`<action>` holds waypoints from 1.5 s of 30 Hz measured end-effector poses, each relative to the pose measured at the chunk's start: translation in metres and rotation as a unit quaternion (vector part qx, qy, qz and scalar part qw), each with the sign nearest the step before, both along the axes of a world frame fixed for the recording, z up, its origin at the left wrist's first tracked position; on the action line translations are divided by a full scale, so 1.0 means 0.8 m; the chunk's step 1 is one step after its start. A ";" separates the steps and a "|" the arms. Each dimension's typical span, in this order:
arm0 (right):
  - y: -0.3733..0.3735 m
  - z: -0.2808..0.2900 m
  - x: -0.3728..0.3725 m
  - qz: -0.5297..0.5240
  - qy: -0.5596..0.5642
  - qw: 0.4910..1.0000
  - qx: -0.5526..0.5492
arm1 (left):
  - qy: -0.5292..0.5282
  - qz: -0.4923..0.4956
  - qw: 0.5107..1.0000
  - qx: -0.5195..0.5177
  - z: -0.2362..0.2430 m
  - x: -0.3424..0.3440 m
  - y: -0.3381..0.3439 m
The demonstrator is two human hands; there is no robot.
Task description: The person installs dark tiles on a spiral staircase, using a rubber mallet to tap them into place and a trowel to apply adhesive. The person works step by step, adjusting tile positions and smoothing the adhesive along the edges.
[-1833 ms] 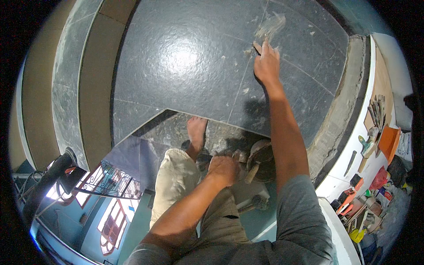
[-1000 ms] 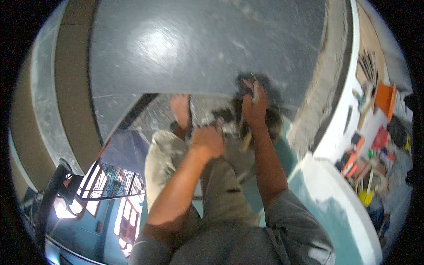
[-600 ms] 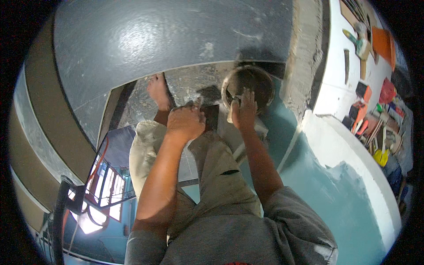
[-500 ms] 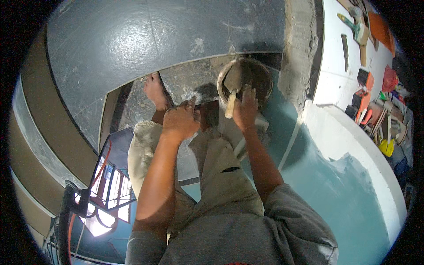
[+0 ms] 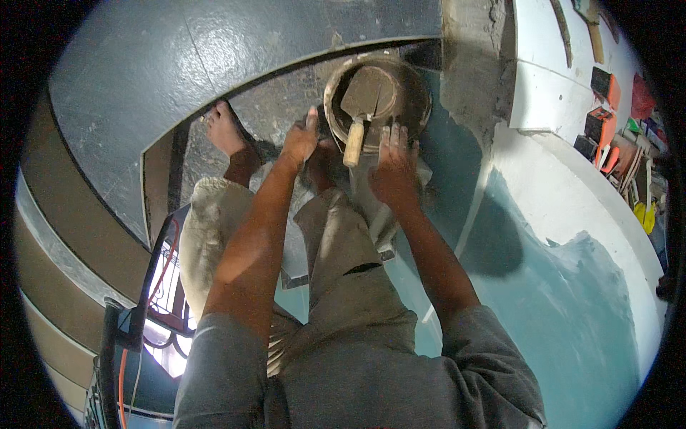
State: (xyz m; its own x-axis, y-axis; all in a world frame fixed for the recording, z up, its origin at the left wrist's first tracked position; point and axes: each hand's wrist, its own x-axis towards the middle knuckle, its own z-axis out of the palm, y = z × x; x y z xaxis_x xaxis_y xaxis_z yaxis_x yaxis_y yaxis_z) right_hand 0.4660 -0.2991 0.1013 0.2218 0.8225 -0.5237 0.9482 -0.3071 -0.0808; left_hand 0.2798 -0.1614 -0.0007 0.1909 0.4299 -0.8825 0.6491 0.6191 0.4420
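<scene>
A round bucket [image 5: 332, 107] stands just ahead of my feet, its inside coated with brown-grey residue. A trowel [image 5: 354, 143] rests in it, with its blade inside and its pale wooden handle leaning over the near rim. My right hand [image 5: 394, 164] is open beside the handle, its dusty fingers stretched over the bucket's near rim and apart from the trowel. My left hand [image 5: 299, 143] is left of the bucket, seen edge-on with one digit pointing forward. Nothing shows in it, though its other fingers are mostly hidden.
A dark, glossy panel [image 5: 143, 93] spans the far left. Blue-green floor [image 5: 557, 307] and a low white curved edge [image 5: 572, 193] lie at right. Tools and orange-black objects [image 5: 602, 129] sit on a white surface beyond. A black metal frame [image 5: 111, 343] is at lower left.
My right hand has let go of the trowel handle and opened beside it. The left hand has turned edge-on. The view has shifted, so the bucket appears higher and farther left.
</scene>
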 end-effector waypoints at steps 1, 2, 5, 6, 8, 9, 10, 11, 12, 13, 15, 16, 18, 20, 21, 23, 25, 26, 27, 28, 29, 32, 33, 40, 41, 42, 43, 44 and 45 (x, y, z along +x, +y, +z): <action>-0.004 -0.009 -0.006 0.002 -0.015 1.000 -0.014 | 0.009 0.041 0.998 -0.040 -0.003 0.007 0.002; -0.006 -0.021 -0.011 0.007 -0.031 0.999 -0.008 | -0.016 0.025 0.998 -0.051 -0.004 0.010 0.003; -0.014 -0.052 -0.028 -0.012 -0.044 0.999 -0.017 | 0.029 -0.019 0.999 -0.028 -0.004 0.023 0.002; -0.020 -0.056 -0.034 -0.024 -0.042 0.998 -0.029 | 0.030 0.011 0.999 0.035 -0.004 0.032 0.000; -0.030 -0.061 -0.041 -0.016 -0.042 0.999 -0.023 | 0.050 -0.002 0.998 0.039 -0.006 0.037 -0.002; -0.035 -0.061 -0.043 -0.008 -0.049 0.999 -0.014 | 0.065 -0.020 0.997 0.040 -0.009 0.040 -0.003; -0.038 -0.060 -0.045 -0.010 -0.040 0.999 -0.008 | 0.060 -0.039 0.997 0.022 -0.014 0.042 0.000; -0.042 -0.057 -0.046 -0.009 -0.035 0.999 0.002 | 0.061 -0.072 0.996 0.000 -0.020 0.044 0.004; -0.045 -0.054 -0.047 -0.013 -0.028 0.999 -0.025 | 0.063 -0.104 0.992 -0.021 -0.025 0.044 0.004; -0.047 -0.052 -0.048 -0.005 -0.032 0.999 0.007 | 0.070 -0.087 0.994 0.010 -0.030 0.045 0.003; -0.049 -0.048 -0.050 0.004 -0.039 0.999 -0.014 | 0.087 -0.055 0.992 0.069 -0.038 0.044 -0.002; -0.049 -0.046 -0.051 0.001 -0.034 0.999 -0.002 | 0.068 -0.036 0.993 0.084 -0.041 0.045 -0.003; -0.048 -0.042 -0.053 0.004 -0.037 0.999 0.024 | 0.038 -0.004 0.994 0.107 -0.043 0.048 -0.004; -0.047 -0.034 -0.054 -0.001 -0.019 1.000 0.003 | 0.052 -0.002 0.994 0.098 -0.041 0.051 -0.001; -0.045 -0.029 -0.054 -0.005 -0.010 1.000 -0.022 | 0.058 0.000 0.994 0.094 -0.039 0.053 0.002; -0.047 -0.010 -0.054 0.024 0.000 0.999 -0.033 | 0.063 -0.014 0.994 0.086 -0.034 0.054 0.007; -0.047 0.011 -0.056 0.019 0.033 0.996 -0.081 | 0.067 -0.021 0.995 0.077 -0.032 0.053 0.012; -0.047 0.021 -0.056 0.000 0.060 0.992 -0.110 | 0.068 -0.022 0.995 0.071 -0.033 0.052 0.014; -0.046 0.028 -0.056 -0.023 0.089 0.984 -0.154 | 0.058 -0.022 0.996 0.071 -0.035 0.052 0.014; -0.046 0.035 -0.054 -0.038 0.076 0.988 -0.129 | 0.059 -0.082 0.991 0.084 -0.037 0.049 0.016; -0.046 0.038 -0.053 -0.056 0.069 0.989 -0.118 | 0.037 -0.106 0.989 0.101 -0.041 0.050 0.015; -0.042 0.025 -0.055 -0.053 0.019 0.998 -0.039 | 0.021 -0.154 0.979 0.135 -0.048 0.049 0.013; -0.041 0.016 -0.059 -0.044 0.004 0.999 0.003 | 0.046 -0.166 0.978 0.120 -0.049 0.054 0.012; -0.079 0.022 -0.090 -0.043 0.073 0.994 -0.071 | 0.065 -0.081 0.994 0.038 -0.029 0.064 0.020; -0.088 0.035 -0.087 -0.075 0.087 0.992 -0.054 | 0.052 -0.044 0.998 0.015 -0.025 0.062 0.019; -0.096 0.047 -0.083 -0.090 0.103 0.991 -0.007 | 0.037 -0.006 0.999 -0.006 -0.022 0.059 0.020; -0.103 0.060 -0.075 -0.084 0.090 0.992 -0.005 | 0.022 0.027 0.999 -0.032 -0.018 0.056 0.021; -0.109 0.072 -0.062 -0.060 0.081 0.994 0.030 | 0.009 -0.007 1.000 -0.009 -0.014 0.050 0.023; -0.112 0.081 -0.048 -0.053 0.070 0.995 0.037 | -0.001 -0.049 0.998 0.030 -0.009 0.044 0.026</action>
